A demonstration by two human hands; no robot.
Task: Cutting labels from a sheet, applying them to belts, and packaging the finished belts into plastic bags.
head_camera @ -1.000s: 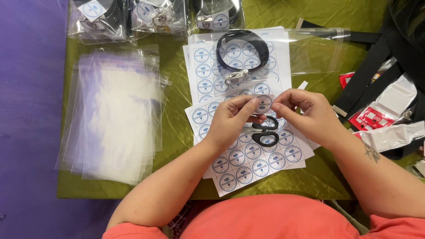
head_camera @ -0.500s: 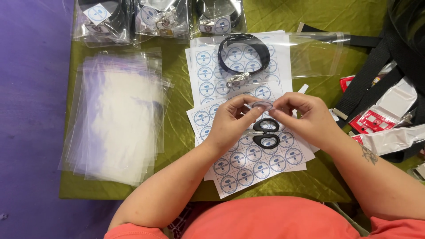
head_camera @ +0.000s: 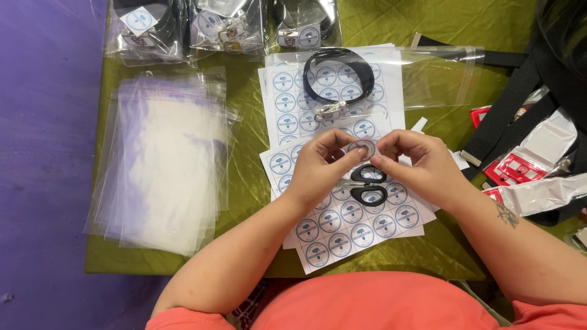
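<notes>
- Far left: a stack of clear plastic bags [head_camera: 162, 165] lies flat on the green cloth [head_camera: 244, 122]; purple floor beside it.
- Top edge: three filled bags [head_camera: 223, 24] in a row, each with a round label on its front.
- Centre: sticker sheets [head_camera: 342, 220] overlap, printed with rows of round blue-and-white stickers; a black strap [head_camera: 339, 79] coiled in a loop with a metal buckle rests on the upper sheet.
- Left hand [head_camera: 321, 168]: fingers curled, thumb and forefinger pinching the left edge of a single round sticker [head_camera: 361, 148]; held just above the sheets.
- Right hand [head_camera: 422, 165]: fingertips closed on the right edge of the same sticker; both hands grip it between them.
- Black-handled scissors [head_camera: 367, 183] lie on the lower sheet, directly beneath the hands; partly hidden by them.
- Right: one empty clear bag [head_camera: 440, 76] near the strap; further right, black webbing [head_camera: 513, 104] and red-and-white packets [head_camera: 516, 171].
</notes>
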